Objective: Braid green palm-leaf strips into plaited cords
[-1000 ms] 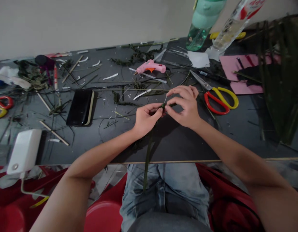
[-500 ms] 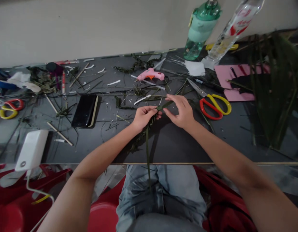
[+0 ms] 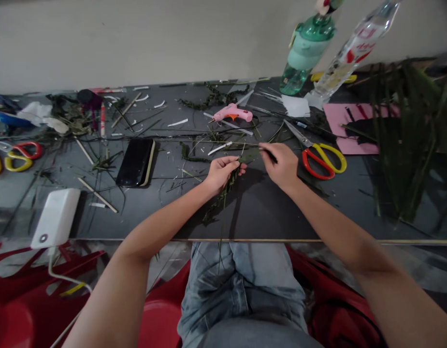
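Note:
My left hand (image 3: 221,173) pinches the top of a plaited green leaf strip (image 3: 219,199) that trails down toward the table's front edge. My right hand (image 3: 281,166) is closed on the free end of a loose leaf strand (image 3: 252,153) and holds it stretched to the right of the plait. Both hands hover just above the dark table (image 3: 274,212), a little apart from each other.
Red and yellow scissors (image 3: 323,157) lie just right of my right hand. A pink glue gun (image 3: 233,114), a black phone (image 3: 136,162), a green bottle (image 3: 303,50), a clear bottle (image 3: 348,50), pink paper (image 3: 344,128), palm fronds (image 3: 408,140) and a white power bank (image 3: 55,218) lie around.
My right hand has drawn the strand out to the right, away from my left hand. The long strip that hung over the table edge now hangs shorter.

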Tool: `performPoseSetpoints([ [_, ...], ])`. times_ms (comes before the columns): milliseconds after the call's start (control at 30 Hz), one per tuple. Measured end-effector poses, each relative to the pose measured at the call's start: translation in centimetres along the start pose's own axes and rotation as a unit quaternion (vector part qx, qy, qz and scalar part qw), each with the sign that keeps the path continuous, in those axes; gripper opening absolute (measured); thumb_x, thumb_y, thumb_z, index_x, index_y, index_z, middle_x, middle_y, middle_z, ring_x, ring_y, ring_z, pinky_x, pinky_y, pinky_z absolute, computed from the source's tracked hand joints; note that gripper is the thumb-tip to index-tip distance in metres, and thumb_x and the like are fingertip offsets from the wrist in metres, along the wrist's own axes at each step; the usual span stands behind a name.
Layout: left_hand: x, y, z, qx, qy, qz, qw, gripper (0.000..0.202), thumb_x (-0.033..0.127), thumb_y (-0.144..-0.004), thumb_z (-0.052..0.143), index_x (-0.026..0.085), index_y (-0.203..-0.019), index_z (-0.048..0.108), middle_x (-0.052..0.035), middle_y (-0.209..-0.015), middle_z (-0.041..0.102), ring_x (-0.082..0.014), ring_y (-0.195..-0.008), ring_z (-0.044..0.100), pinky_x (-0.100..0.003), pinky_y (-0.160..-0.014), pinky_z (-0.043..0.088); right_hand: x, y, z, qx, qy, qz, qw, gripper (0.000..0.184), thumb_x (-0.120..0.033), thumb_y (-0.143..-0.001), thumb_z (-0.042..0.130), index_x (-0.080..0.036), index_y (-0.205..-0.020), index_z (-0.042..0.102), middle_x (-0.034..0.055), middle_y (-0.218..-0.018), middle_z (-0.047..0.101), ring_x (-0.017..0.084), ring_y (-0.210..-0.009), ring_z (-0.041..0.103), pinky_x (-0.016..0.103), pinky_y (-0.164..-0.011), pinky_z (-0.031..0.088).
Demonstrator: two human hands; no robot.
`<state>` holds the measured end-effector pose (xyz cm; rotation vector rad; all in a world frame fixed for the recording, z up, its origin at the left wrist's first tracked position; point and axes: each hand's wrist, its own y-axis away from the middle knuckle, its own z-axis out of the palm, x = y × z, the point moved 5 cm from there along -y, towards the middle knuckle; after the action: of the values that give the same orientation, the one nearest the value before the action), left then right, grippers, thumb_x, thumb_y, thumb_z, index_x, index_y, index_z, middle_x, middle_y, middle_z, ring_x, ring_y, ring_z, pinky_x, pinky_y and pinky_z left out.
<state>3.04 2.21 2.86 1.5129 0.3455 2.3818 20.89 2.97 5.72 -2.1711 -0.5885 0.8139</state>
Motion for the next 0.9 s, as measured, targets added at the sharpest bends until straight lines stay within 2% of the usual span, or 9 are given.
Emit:
performPoseSetpoints([
  [133, 0.4, 0.5, 0.1, -0.012, -0.012, -0.001, 1.000, 0.013, 0.004, -0.082, 0.059, 0.013, -0.077, 0.066, -0.0001, -0.063, 0.073, -0.0082, -0.052, 0.065, -0.023, -0.061, 0.054, 2.2, -0.4, -0.3, 0.044, -0.075, 0.147, 0.985, 0.019, -0.037, -0.092, 0.062, -0.021, -0.094, 0.071, 0.0041, -0.083, 0.077, 0.018, -0.072, 0.072, 0.033, -0.069, 0.058],
  [267, 1.4, 0.7, 0.0, -0.023, -0.026, 0.039, 0.999, 0.015, 0.004, -0.084, 0.058, 0.013, -0.080, 0.069, -0.0013, -0.069, 0.074, -0.0095, -0.057, 0.067, -0.025, -0.064, 0.055, 2.4, -1.0, -0.3, 0.054, -0.093, 0.194, 0.975, 0.025, -0.045, -0.087, 0.070, -0.021, -0.081, 0.072, 0.0009, -0.070, 0.072, 0.014, -0.055, 0.063, 0.029, -0.056, 0.050],
  [367, 1.8, 0.6, -0.1, -0.022, -0.023, 0.069, 0.997, 0.014, 0.004, -0.085, 0.059, 0.013, -0.081, 0.070, -0.0014, -0.070, 0.075, -0.0088, -0.057, 0.067, -0.024, -0.064, 0.055, 1.1, -1.6, 0.2, 0.004, -0.073, 0.185, 0.980, 0.026, -0.044, -0.088, 0.068, -0.022, -0.078, 0.076, 0.0006, -0.064, 0.071, 0.016, -0.054, 0.063, 0.029, -0.056, 0.047],
  [500, 1.6, 0.3, -0.1, -0.019, -0.043, 0.082, 0.996, 0.013, 0.005, -0.084, 0.061, 0.013, -0.083, 0.071, -0.0021, -0.071, 0.076, -0.0085, -0.057, 0.067, -0.024, -0.065, 0.056, -1.7, -2.0, 2.1, -0.125, -0.080, 0.131, 0.980, 0.030, -0.036, -0.093, 0.057, -0.022, -0.076, 0.076, 0.0010, -0.064, 0.072, 0.017, -0.058, 0.066, 0.029, -0.061, 0.048],
  [533, 1.5, 0.2, -0.1, -0.024, -0.044, 0.084, 0.995, 0.013, 0.005, -0.084, 0.061, 0.013, -0.083, 0.072, -0.0021, -0.071, 0.076, -0.0083, -0.057, 0.067, -0.024, -0.065, 0.056, -2.2, -2.1, 2.5, -0.139, -0.090, 0.120, 0.979, 0.029, -0.032, -0.093, 0.054, -0.021, -0.079, 0.076, 0.0019, -0.068, 0.073, 0.017, -0.061, 0.067, 0.030, -0.062, 0.049],
  [600, 1.4, 0.1, 0.0, -0.033, -0.037, 0.084, 0.995, 0.013, 0.005, -0.083, 0.062, 0.013, -0.081, 0.072, -0.0020, -0.069, 0.076, -0.0078, -0.055, 0.066, -0.022, -0.063, 0.056, -2.5, -2.0, 2.6, -0.139, -0.109, 0.105, 0.979, 0.027, -0.025, -0.091, 0.051, -0.020, -0.099, 0.076, 0.0042, -0.082, 0.077, 0.017, -0.067, 0.068, 0.030, -0.067, 0.052],
  [700, 1.6, -0.1, -0.4, -0.022, -0.014, 0.088, 0.996, 0.012, 0.005, -0.081, 0.063, 0.013, -0.078, 0.072, -0.0011, -0.066, 0.075, -0.0076, -0.053, 0.066, -0.021, -0.059, 0.055, -1.2, -1.7, 1.8, -0.127, -0.076, 0.107, 0.983, 0.047, -0.022, -0.086, 0.052, -0.018, -0.131, 0.063, 0.0058, -0.090, 0.078, 0.018, -0.069, 0.069, 0.031, -0.069, 0.053],
  [833, 2.5, -0.5, -1.3, 0.028, 0.001, 0.107, 0.994, 0.011, 0.007, -0.081, 0.063, 0.015, -0.078, 0.071, 0.0013, -0.065, 0.074, -0.0072, -0.054, 0.066, -0.019, -0.058, 0.054, 2.1, -1.6, 0.6, -0.187, 0.014, 0.124, 0.974, 0.031, -0.028, -0.092, 0.052, -0.017, -0.110, 0.075, 0.0086, -0.082, 0.077, 0.022, -0.073, 0.071, 0.033, -0.070, 0.050],
  [900, 2.6, -0.6, -1.5, 0.038, -0.001, 0.105, 0.994, 0.012, 0.007, -0.081, 0.063, 0.015, -0.077, 0.071, 0.0018, -0.064, 0.074, -0.0070, -0.053, 0.066, -0.019, -0.057, 0.054, 3.0, -1.9, 0.3, -0.186, 0.031, 0.137, 0.972, 0.027, -0.028, -0.092, 0.054, -0.018, -0.106, 0.075, 0.0089, -0.084, 0.078, 0.023, -0.077, 0.072, 0.033, -0.072, 0.050],
])
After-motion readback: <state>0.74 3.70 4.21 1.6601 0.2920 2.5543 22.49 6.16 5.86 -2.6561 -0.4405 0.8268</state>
